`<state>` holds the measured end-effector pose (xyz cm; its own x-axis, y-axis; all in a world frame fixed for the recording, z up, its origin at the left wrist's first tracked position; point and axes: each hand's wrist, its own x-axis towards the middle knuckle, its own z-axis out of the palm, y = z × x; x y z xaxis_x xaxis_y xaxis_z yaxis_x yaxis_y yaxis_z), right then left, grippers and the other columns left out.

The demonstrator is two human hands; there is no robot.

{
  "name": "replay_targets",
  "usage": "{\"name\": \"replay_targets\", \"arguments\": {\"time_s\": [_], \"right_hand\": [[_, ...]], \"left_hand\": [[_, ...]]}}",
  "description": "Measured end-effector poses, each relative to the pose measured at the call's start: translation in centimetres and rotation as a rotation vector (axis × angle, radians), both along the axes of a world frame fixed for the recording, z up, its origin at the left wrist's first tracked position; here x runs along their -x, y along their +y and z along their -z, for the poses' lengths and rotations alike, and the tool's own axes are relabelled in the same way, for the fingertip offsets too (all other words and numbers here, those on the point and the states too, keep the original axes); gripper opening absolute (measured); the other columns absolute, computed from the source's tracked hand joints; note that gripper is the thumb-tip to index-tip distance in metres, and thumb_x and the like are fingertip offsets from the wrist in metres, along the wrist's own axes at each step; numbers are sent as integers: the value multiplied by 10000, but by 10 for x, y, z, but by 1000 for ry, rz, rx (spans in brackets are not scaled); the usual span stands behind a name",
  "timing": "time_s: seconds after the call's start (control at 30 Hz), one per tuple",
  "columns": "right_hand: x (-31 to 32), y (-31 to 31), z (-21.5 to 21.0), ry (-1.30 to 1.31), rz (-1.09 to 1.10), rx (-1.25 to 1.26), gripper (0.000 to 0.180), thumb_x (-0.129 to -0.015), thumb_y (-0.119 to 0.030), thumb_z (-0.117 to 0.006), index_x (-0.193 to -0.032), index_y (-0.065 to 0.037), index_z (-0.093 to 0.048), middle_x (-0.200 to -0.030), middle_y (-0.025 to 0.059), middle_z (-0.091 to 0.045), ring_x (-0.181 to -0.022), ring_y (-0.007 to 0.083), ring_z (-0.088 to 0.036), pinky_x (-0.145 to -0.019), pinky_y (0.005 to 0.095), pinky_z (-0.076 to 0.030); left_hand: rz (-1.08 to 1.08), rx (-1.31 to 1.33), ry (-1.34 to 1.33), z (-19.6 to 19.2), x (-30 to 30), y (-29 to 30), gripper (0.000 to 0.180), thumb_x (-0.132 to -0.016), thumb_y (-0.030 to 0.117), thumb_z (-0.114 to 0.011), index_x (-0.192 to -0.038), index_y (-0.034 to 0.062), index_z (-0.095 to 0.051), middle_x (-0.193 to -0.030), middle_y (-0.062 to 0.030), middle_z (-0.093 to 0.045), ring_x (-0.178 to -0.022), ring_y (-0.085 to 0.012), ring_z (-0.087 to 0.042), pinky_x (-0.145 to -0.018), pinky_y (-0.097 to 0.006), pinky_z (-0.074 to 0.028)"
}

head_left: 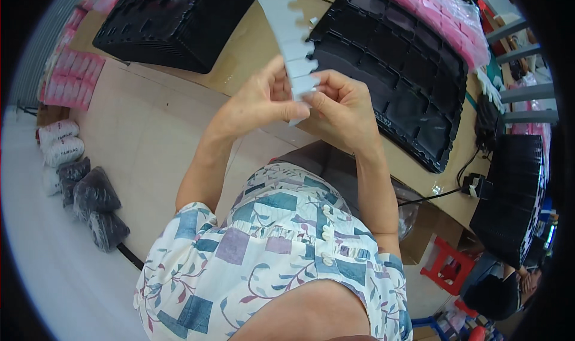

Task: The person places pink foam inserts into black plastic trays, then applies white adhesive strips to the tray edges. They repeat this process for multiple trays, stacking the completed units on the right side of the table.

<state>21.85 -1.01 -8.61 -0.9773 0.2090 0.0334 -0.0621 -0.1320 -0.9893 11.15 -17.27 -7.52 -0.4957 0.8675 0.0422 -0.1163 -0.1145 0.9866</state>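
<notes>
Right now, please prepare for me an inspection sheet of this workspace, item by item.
Surface: tan tabletop, partly covered.
Job's things: thin white strip with one notched edge, held up; black plastic compartment tray, on the tabletop.
Clutter: stacked black plastic trays, left; pink plastic-wrapped bundle, right.
Grips: left hand and right hand, both pinching the strip's near end.
Cables: thin black cable crossing the tabletop's near edge.
Surroundings: red plastic stool; dark plastic-wrapped bundles; another person, lower right.
</notes>
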Motion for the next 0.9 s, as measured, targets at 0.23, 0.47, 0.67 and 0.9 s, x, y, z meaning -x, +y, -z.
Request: {"name": "replay_targets", "arguments": {"time_s": [0.23,0.47,0.67,0.9], "right_hand": [[-2,-2,16,162,450,-344,189,-936,-82,-612,-1080,18,-680,-830,69,-715,-723,129,-666,-660,262,-520],[-22,-10,5,-43,257,-431,150,-860,-131,-728,-930,1,-724,-742,58,-705,-656,95,-645,-612,233,-507],[-18,2,18,-49,233,-282,115,-833,-103,-743,-876,0,-718,-717,31,-687,-636,56,-606,-590,215,-491],[-16,-7,7,-45,287,-561,102,-792,-76,-743,-854,-9,-698,-693,30,-631,-590,97,-572,-548,246,-477]], "left_hand": [[-216,53,-217,18,-5,7,373,-847,19,-729,-1180,6,-561,-977,-60,-650,-840,-104,-647,-699,-241,-559],[-361,-66,-115,26,-5,22,294,-877,25,-709,-1149,12,-598,-975,-59,-651,-831,-102,-639,-703,-243,-556],[-174,20,-169,27,-4,16,189,-896,89,-713,-1052,2,-652,-888,-63,-663,-712,-85,-610,-560,-204,-481],[-302,101,-3,35,-14,18,97,-894,110,-714,-857,23,-692,-710,-23,-649,-530,-50,-521,-461,-197,-396]]}}
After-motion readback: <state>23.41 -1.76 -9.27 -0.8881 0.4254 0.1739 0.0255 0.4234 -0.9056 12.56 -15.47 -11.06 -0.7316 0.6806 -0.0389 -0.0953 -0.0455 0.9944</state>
